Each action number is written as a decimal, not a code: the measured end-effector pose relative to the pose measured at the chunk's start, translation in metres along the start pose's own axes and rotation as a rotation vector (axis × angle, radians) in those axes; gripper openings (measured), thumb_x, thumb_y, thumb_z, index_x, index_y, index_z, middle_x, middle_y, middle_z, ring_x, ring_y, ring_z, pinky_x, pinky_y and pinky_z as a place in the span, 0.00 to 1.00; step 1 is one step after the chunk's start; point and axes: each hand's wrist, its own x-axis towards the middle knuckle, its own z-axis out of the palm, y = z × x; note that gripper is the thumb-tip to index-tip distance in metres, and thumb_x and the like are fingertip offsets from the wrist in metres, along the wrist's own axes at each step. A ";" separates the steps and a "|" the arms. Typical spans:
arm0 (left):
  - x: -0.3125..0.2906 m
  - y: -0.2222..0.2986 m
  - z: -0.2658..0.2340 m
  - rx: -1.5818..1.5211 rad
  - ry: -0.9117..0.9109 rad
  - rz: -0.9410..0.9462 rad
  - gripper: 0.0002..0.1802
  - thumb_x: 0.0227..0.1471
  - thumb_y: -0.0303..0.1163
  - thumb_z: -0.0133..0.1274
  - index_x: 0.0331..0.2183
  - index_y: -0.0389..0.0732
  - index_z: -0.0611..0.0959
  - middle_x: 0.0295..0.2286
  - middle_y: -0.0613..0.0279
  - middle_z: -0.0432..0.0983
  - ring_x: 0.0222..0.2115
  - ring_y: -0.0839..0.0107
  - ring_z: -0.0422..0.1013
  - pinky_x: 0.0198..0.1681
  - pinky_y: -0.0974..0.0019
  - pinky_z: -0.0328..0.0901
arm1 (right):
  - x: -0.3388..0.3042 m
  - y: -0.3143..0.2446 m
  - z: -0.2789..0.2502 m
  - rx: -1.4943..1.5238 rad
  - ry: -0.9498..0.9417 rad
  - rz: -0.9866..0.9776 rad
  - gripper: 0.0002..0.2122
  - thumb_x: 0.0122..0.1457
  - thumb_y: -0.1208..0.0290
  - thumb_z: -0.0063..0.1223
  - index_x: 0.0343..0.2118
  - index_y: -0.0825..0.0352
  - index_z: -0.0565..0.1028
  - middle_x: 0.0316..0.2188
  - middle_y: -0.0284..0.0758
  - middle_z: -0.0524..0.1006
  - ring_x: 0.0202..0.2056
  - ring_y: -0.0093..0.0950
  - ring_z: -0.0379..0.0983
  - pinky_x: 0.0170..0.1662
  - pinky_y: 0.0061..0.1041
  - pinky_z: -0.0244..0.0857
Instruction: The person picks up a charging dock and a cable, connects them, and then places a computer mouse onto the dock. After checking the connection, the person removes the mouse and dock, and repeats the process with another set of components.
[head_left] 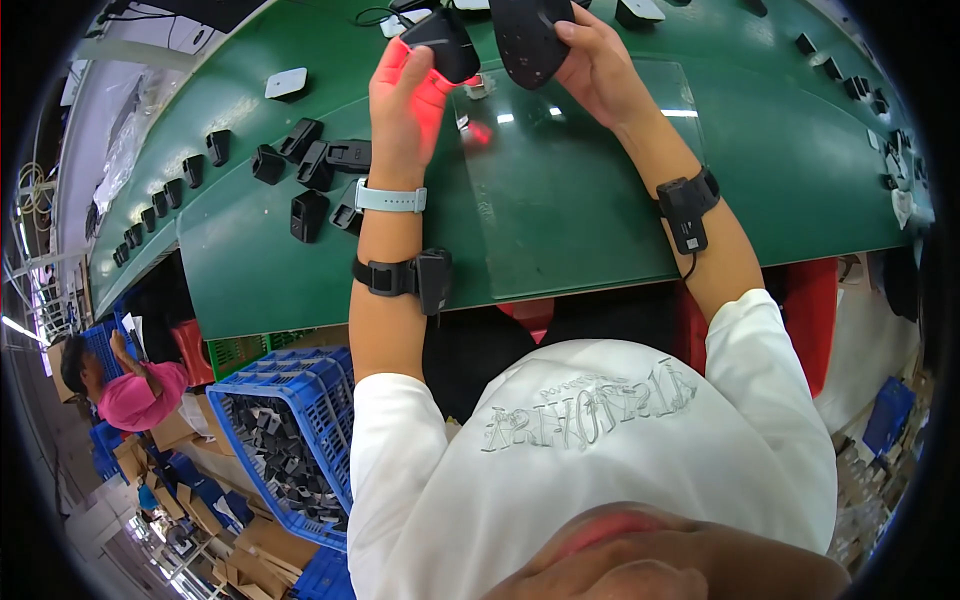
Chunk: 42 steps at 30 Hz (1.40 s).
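Note:
My left hand [408, 105] is closed around a black boxy device [443, 46] at the top middle, thumb on its face. Red light glows over the palm and fingers and shows as a red spot on the table below. In my right hand [598, 65] is a black rounded plate-like piece [528, 42] with small holes, pinched at its right edge. The two pieces are side by side, apart. A small metallic part [478, 88] lies just below the left-hand device. Several black devices [315, 165] lie loosely grouped left of my left forearm.
A transparent sheet [590, 190] covers part of the green table [260, 290]. Black pieces [172, 192] line the left edge, with more [858, 88] at the right. A white-topped box [287, 84] stands far left. Below is a blue crate [335, 400] of black parts; a person in pink [145, 395] sits beyond.

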 end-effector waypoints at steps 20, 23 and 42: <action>-0.003 -0.013 -0.001 0.530 0.066 -0.006 0.32 0.50 0.25 0.67 0.54 0.33 0.72 0.35 0.63 0.79 0.35 0.74 0.76 0.37 0.72 0.72 | -0.007 0.012 0.012 -0.514 0.121 -0.251 0.28 0.53 0.75 0.68 0.56 0.71 0.68 0.48 0.38 0.77 0.49 0.28 0.75 0.53 0.28 0.69; -0.006 -0.017 -0.004 0.452 0.034 -0.131 0.33 0.51 0.26 0.66 0.56 0.35 0.70 0.36 0.62 0.79 0.35 0.74 0.76 0.39 0.71 0.72 | -0.015 0.002 0.026 -1.073 0.131 -0.491 0.28 0.53 0.74 0.69 0.56 0.71 0.69 0.46 0.39 0.78 0.47 0.28 0.76 0.51 0.27 0.71; -0.004 -0.023 0.000 0.384 -0.050 -0.128 0.23 0.62 0.27 0.53 0.56 0.34 0.68 0.44 0.57 0.77 0.40 0.75 0.74 0.38 0.73 0.70 | -0.014 0.018 0.006 -1.177 0.161 -0.682 0.29 0.42 0.63 0.72 0.50 0.61 0.73 0.42 0.34 0.75 0.42 0.31 0.72 0.44 0.29 0.67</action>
